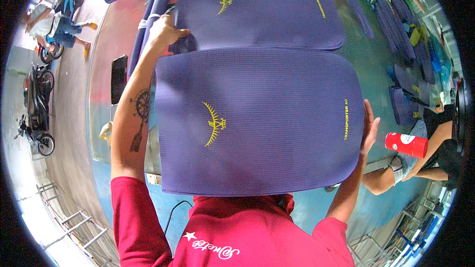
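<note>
A large purple fabric panel [257, 118] with a ribbed texture, a yellow emblem and yellow print lies before me, its right corners rounded. Beyond it lies a second matching panel [267, 15]. My left hand [167, 30] is at the left edge of the far panel, fingers curled and thumb out to the right. Something small and pale shows by its fingertips, too little to name. Along the right edge of the near panel, my right hand [369, 126] has its fingers stretched out. That panel hides part of my right wrist.
A black phone-like slab [118, 79] lies left of my left forearm. Purple strips [143, 34] and tied bundles [391, 20] lie around the table [106, 118]. At right are a red can [406, 145] and another person's bare limb [381, 180]. Motorbikes [38, 104] and a walking person [62, 27] are at left.
</note>
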`<state>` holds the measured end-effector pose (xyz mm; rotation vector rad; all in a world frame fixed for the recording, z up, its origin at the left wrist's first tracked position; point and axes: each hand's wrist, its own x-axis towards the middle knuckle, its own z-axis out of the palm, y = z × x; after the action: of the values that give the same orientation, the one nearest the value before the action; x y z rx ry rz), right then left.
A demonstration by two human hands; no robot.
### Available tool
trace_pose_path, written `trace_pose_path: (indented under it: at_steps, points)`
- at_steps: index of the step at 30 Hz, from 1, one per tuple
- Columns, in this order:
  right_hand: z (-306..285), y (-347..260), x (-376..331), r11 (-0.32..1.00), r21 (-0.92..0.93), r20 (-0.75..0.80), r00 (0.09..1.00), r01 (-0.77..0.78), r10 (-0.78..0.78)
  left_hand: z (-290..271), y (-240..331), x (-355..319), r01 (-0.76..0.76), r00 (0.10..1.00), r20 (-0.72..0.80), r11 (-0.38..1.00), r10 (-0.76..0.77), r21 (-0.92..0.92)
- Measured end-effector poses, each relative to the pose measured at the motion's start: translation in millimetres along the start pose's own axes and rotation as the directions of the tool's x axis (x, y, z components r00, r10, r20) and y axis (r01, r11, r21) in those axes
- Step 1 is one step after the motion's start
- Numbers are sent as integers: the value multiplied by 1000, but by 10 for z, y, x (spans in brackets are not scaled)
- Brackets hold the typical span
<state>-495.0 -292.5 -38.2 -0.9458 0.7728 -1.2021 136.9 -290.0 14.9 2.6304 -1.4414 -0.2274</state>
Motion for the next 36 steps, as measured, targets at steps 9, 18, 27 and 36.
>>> trace_pose_path:
  at_steps: [9, 18, 27, 36]
  points:
    - [85, 26, -2, 998, 19, -18, 998, 60, -59, -109, 162, -143, -36, 992, -120, 998, 41, 46]
    - [181, 7, -16, 987, -119, -44, 993, 106, -112, 126, -10, 21, 148, 989, 47, 962, -141, -229]
    - [127, 26, 20, 977, -148, 18, 988, 154, -153, -141, 562, -124, -125, 937, -329, 992, 118, 0]
    - [122, -423, 249, 978, -133, -32, 986, 160, -165, -1311, 2006, -162, -659, 699, -588, 686, 407, -308]
